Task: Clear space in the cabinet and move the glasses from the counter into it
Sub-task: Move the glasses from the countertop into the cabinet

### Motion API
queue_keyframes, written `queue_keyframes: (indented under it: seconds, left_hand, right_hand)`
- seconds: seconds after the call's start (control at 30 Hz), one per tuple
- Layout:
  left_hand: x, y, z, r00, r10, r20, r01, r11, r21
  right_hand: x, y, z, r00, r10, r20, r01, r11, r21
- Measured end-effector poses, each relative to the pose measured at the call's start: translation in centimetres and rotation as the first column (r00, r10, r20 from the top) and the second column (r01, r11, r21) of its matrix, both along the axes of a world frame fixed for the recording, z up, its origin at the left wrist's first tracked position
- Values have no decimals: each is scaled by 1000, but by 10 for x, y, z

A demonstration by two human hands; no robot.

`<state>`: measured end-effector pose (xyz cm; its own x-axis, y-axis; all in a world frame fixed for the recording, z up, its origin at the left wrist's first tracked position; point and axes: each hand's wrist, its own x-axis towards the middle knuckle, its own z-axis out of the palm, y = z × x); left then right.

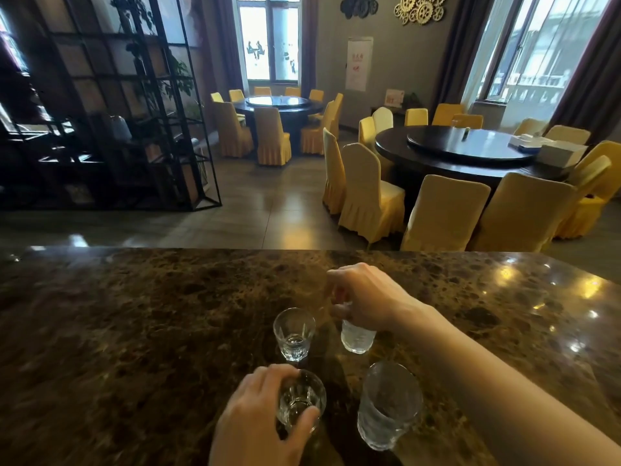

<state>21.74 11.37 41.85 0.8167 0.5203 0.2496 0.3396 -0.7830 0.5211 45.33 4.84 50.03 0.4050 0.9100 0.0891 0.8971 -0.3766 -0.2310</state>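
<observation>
Low in the frame, left of centre, my left hand (pixel 258 422) wraps a short glass (pixel 300 400), thumb in front, ready to lift. Above it a second short glass (pixel 294 332) stands free on the worktop (pixel 134 331). Right of that, my right hand (pixel 366 297) pinches a ribbed glass (pixel 357 338) from above. A tall glass (pixel 386 405) waits lower right. I see no cabinet, probably behind me
</observation>
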Motion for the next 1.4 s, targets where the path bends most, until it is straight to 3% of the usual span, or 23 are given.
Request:
queue_keyframes:
  seconds: [0.2, 0.53, 0.73, 1.13, 1.4]
  left_hand:
    - [-22, 35, 2, 992, 22, -127, -35, 994, -108]
    - [9, 31, -10, 936, -238, -258, 227, 971, -71]
    - [30, 34, -20, 868, -327, -373, 341, 940, -31]
    - [32, 41, -33, 892, -340, -299, 325, 940, -99]
    - [-4, 67, -20, 927, -347, -144, 331, 935, -124]
  right_hand:
    - [-26, 42, -21, 998, 63, -7, -63, 994, -85]
    - [-37, 78, -44, 997, 72, 20, -61, 938, -341]
    - [-36, 87, -58, 998, 70, -7, -67, 914, -400]
    - [-33, 88, -73, 999, 21, -37, -32, 945, -326]
    - [-45, 60, -28, 994, -105, 18, 107, 971, -216]
